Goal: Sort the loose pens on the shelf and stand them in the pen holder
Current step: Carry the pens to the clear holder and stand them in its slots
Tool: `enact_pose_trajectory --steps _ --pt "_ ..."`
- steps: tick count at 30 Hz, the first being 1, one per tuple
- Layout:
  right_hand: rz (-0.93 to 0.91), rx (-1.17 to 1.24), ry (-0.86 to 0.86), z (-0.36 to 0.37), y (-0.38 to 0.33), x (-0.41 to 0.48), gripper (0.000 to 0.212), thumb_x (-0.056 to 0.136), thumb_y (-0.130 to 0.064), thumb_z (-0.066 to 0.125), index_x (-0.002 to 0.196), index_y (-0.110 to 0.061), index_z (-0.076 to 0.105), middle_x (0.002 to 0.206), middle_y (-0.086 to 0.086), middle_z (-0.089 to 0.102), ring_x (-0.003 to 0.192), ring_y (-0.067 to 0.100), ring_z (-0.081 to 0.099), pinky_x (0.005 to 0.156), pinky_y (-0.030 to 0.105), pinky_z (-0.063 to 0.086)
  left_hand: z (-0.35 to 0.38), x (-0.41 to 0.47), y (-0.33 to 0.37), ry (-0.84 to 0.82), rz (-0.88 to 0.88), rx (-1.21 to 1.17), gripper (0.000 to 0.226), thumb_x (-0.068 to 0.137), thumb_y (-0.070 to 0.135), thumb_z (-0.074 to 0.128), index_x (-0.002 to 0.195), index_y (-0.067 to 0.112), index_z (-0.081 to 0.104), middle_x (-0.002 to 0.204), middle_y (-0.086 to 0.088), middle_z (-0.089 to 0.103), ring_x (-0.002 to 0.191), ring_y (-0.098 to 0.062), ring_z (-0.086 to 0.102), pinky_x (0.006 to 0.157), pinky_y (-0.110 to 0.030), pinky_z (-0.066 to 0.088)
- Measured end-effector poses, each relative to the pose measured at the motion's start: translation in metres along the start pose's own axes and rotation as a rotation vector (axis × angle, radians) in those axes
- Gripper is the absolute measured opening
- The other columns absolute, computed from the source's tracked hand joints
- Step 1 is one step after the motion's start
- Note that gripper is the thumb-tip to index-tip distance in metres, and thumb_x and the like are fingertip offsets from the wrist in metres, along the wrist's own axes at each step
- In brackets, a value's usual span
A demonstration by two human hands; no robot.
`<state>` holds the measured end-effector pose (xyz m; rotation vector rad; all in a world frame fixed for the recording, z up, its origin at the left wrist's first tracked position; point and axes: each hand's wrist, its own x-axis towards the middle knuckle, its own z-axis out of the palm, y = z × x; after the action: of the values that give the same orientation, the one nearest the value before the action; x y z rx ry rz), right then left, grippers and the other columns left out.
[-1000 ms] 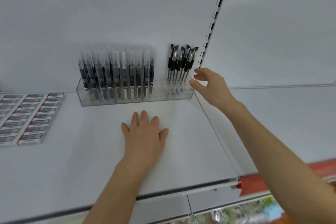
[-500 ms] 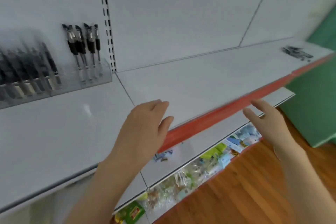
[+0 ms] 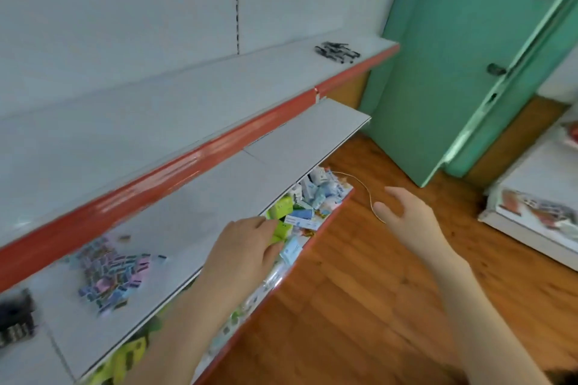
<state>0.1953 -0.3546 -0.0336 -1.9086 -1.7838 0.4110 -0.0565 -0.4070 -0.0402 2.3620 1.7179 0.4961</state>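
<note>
A small pile of loose black pens [image 3: 337,52] lies at the far right end of the white top shelf [image 3: 175,109], close to its red front edge. The pen holder is out of view. My left hand [image 3: 247,250] hangs in front of the lower shelves with relaxed fingers and holds nothing. My right hand [image 3: 406,212] floats over the wooden floor, fingers loosely spread, empty. Both hands are far below and left of the pens.
A lower white shelf [image 3: 219,194] carries a heap of small pastel items [image 3: 109,272]. Beneath it a bottom shelf holds coloured boxes [image 3: 306,206]. A green door [image 3: 453,66] stands to the right, and a white display unit [image 3: 538,197] sits at the right edge.
The view has swung right, away from the pen holder, which has left the frame. Both hands have dropped off the shelf. The loose pens now appear closer.
</note>
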Motion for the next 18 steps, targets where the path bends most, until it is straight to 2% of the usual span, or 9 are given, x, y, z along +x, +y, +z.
enact_pose_trajectory --steps 2,5,7,12,18 --pt "0.033 -0.004 0.001 -0.005 0.022 0.012 0.043 0.091 -0.024 0.056 0.13 -0.007 0.049 0.135 0.008 0.053 0.126 0.023 0.046 0.102 0.029 0.032 0.013 0.018 0.011 -0.057 -0.013 0.0 0.048 0.089 0.039 0.037 0.121 0.01 0.057 0.114 -0.009 0.064 0.102 -0.03 0.06 0.089 -0.04 0.046" --pt "0.083 0.002 -0.012 -0.002 0.051 0.032 0.043 0.091 -0.025 0.055 0.13 -0.007 0.048 0.136 0.008 0.052 0.127 0.022 0.045 0.103 0.03 0.033 0.033 0.05 0.018 -0.094 0.017 0.0 0.041 0.096 0.035 0.039 0.131 0.016 0.047 0.127 -0.002 0.056 0.113 -0.021 0.053 0.097 -0.032 0.04" --pt "0.115 -0.003 -0.026 0.004 0.07 0.049 0.044 0.091 -0.026 0.055 0.131 -0.008 0.048 0.137 0.008 0.051 0.128 0.021 0.044 0.104 0.03 0.034 0.049 0.077 0.02 -0.135 0.014 0.009 0.041 0.096 0.034 0.038 0.134 0.019 0.043 0.131 0.002 0.053 0.116 -0.017 0.051 0.098 -0.028 0.038" --pt "0.158 -0.019 -0.052 0.017 0.114 0.113 0.043 0.092 -0.028 0.054 0.131 -0.011 0.048 0.135 0.005 0.052 0.126 0.018 0.046 0.101 0.027 0.037 0.093 0.161 0.026 -0.228 -0.021 -0.005 0.041 0.096 0.033 0.039 0.134 0.018 0.044 0.131 -0.001 0.053 0.115 -0.018 0.052 0.096 -0.028 0.04" --pt "0.197 -0.065 -0.127 0.009 0.156 0.223 0.042 0.093 -0.028 0.052 0.131 -0.012 0.048 0.137 0.005 0.051 0.127 0.018 0.045 0.103 0.027 0.036 0.124 0.282 0.038 -0.203 -0.025 -0.067 0.04 0.095 0.03 0.043 0.133 0.017 0.047 0.125 -0.004 0.057 0.112 -0.021 0.054 0.092 -0.028 0.04"
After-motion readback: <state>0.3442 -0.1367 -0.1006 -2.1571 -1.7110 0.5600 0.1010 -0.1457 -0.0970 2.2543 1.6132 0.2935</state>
